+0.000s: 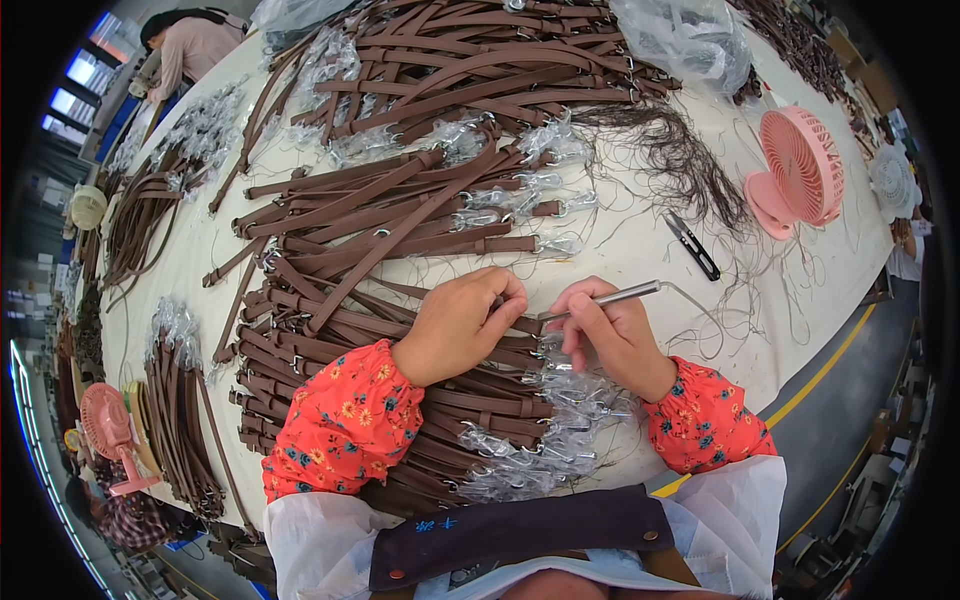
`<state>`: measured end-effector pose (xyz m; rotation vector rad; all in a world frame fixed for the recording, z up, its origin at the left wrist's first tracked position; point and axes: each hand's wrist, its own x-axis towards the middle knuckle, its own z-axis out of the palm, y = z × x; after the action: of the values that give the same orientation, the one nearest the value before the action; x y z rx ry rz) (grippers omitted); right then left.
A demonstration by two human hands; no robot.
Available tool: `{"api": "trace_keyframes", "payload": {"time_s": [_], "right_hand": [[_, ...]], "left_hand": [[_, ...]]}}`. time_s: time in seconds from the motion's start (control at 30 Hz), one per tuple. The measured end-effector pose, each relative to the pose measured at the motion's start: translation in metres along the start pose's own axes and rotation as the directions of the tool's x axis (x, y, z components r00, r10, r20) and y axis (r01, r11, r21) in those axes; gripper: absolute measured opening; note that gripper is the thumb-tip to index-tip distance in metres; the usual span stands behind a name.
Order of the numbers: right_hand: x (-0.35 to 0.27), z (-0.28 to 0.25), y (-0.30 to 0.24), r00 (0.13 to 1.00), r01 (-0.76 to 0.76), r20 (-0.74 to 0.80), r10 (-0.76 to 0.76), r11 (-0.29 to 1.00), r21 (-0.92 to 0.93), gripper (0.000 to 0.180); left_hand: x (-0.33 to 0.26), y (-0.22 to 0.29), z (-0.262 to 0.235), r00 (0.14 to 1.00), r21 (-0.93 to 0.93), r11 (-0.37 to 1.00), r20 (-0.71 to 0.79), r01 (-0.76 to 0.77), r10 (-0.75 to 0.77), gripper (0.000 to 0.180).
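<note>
My left hand (pixel 452 322) is closed, thumb against curled fingers, on the end of a brown strap (pixel 524 325). Just to its right, my right hand (pixel 612 335) grips a slim metal pen-shaped tool (pixel 634 292). A thin grey cord (pixel 702 306) trails from the tool's rear, and its tip points toward the strap end between my hands. Many similar brown straps (pixel 400 430) with metal buckles lie under and around my forearms. Their clip ends, wrapped in clear plastic (pixel 575 425), gather below my right hand.
Black-handled thread snips (pixel 692 247) lie beyond my right hand, near loose dark threads (pixel 690 160). A pink fan (pixel 797 170) stands far right, another pink fan (pixel 112 430) at left. More strap bundles (pixel 490 65) and a clear plastic bag (pixel 690 45) cover the far table. A person (pixel 195 50) works far left.
</note>
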<state>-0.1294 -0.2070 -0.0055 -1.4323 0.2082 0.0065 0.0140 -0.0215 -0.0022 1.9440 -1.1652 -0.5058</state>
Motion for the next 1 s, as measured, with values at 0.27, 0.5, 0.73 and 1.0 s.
{"api": "trace_keyframes", "payload": {"time_s": [0.27, 0.5, 0.73, 1.0], "right_hand": [[0.0, 0.001, 0.0, 1.0, -0.002, -0.004, 0.001, 1.0, -0.006, 0.034], [0.001, 0.002, -0.001, 1.0, -0.007, -0.005, 0.007, 1.0, 0.002, 0.033], [0.001, -0.001, 0.009, 0.979, 0.202, -0.036, -0.203, 0.979, -0.022, 0.029], [-0.002, 0.002, 0.0, 0.985, 0.171, 0.034, -0.169, 0.979, -0.112, 0.026]], "left_hand": [[0.0, 0.002, -0.004, 0.998, -0.02, 1.0, 0.057, 0.006, -0.005, 0.011], [0.0, 0.0, -0.006, 0.999, -0.121, 0.993, 0.04, 0.002, 0.003, 0.009], [-0.002, -0.001, -0.012, 0.986, 0.077, 0.989, 0.119, -0.128, 0.118, 0.013], [0.003, -0.005, -0.024, 0.956, 0.147, 0.975, 0.264, -0.169, 0.126, 0.026]]}}
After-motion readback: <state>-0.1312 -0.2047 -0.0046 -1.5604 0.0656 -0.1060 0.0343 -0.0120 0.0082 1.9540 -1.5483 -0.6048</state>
